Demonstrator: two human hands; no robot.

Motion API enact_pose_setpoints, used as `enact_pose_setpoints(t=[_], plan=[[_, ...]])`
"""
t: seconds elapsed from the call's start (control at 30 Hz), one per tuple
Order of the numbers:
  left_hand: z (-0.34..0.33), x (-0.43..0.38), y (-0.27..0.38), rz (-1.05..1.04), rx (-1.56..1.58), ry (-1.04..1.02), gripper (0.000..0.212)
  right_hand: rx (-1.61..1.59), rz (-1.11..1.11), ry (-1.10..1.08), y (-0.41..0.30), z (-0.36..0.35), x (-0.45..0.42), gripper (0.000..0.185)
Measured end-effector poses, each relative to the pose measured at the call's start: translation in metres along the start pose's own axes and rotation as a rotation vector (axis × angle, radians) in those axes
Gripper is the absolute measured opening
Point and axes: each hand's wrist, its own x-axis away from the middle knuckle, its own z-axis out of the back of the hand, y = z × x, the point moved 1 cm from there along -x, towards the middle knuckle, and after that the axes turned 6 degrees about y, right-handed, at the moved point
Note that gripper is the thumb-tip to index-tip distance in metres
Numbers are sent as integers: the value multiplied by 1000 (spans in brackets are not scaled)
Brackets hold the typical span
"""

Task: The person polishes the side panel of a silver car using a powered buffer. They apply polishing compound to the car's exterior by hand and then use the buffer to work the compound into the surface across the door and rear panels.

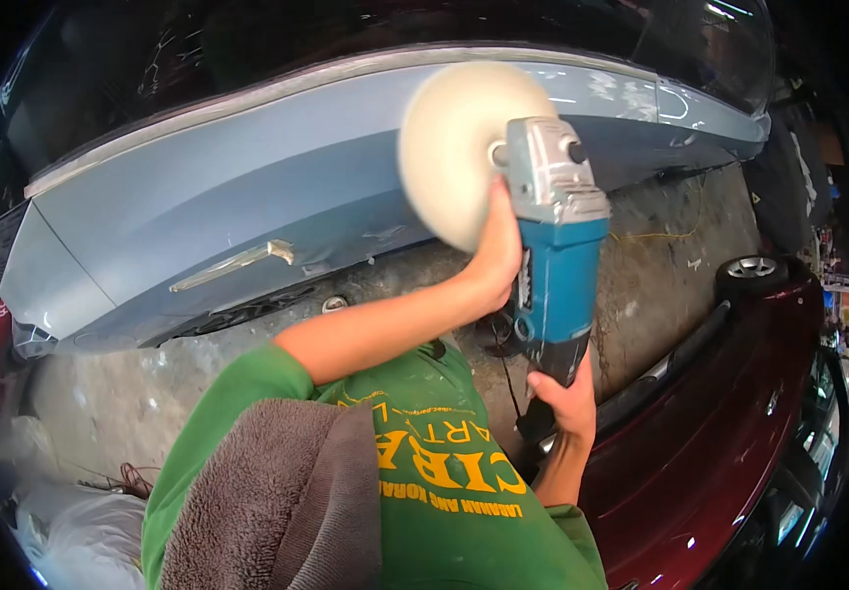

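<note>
A teal and silver rotary polisher [558, 273] is held up in front of me between both hands. My left hand [499, 258] wraps the side of its body, with a finger close to the spindle behind the pad. Around the dark rear handle, my right hand [570, 394] is closed. The round cream polishing pad [461, 147] looks blurred and overlaps the pale blue-grey side panel [247, 162] of a car. Whether pad and panel touch, I cannot tell. A strip of masking material [236, 264] covers what looks like a door handle on that panel.
Behind me to the right stands a dark red car [704, 435] with its wheel [752, 267]. A yellow cord [660, 234] lies on the stained concrete floor [645, 280]. Plastic sheeting [78, 531] sits at lower left. A brown towel [269, 494] hangs over my shoulder.
</note>
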Motion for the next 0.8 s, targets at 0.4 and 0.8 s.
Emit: enact_pose_setpoints(t=[0.4, 0.8], plan=[[145, 75, 19, -307, 206, 58, 78, 167, 118, -683, -1, -66, -30, 105], [102, 43, -11, -195, 44, 397, 81, 61, 66, -517, 5, -22, -20, 107]])
